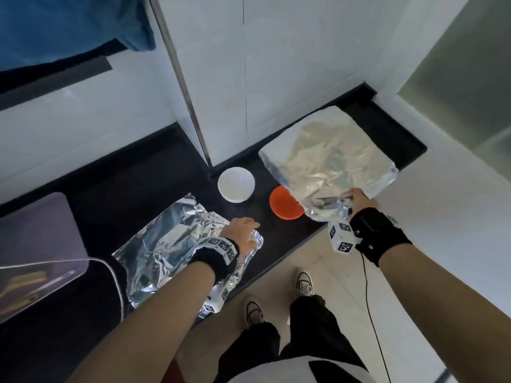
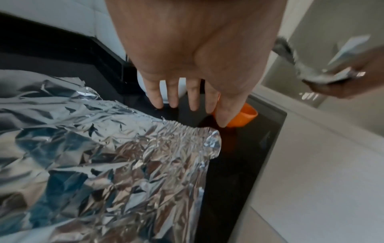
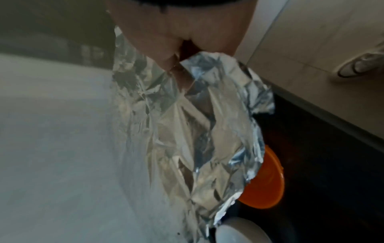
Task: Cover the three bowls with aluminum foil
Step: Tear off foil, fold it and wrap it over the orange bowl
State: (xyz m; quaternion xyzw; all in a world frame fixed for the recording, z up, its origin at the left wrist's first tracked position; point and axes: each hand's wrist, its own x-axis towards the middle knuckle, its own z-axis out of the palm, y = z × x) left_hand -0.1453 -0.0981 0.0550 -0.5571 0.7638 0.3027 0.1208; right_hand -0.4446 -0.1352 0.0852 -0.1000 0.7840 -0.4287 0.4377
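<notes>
On the black counter (image 1: pixel 154 189) stand a white bowl (image 1: pixel 236 184) and an orange bowl (image 1: pixel 284 203), both uncovered. My right hand (image 1: pixel 355 199) pinches the near edge of a large foil sheet (image 1: pixel 329 158) held in the air, its lower corner overlapping the orange bowl (image 3: pixel 268 180). The pinch shows in the right wrist view (image 3: pixel 182 65), with the foil sheet (image 3: pixel 187 131) hanging from it. My left hand (image 1: pixel 244 226) hovers with straight fingers (image 2: pixel 191 100) over the right edge of a second, crumpled foil sheet (image 2: pixel 104 156) lying on the counter. What lies beneath that sheet is hidden.
A translucent purple box (image 1: pixel 36 244) and a white cable (image 1: pixel 116 283) sit at the counter's left end. White walls with a metal corner strip (image 1: pixel 182 84) stand behind the bowls. The counter's front edge drops to the floor, where my shoes (image 1: pixel 304 283) stand.
</notes>
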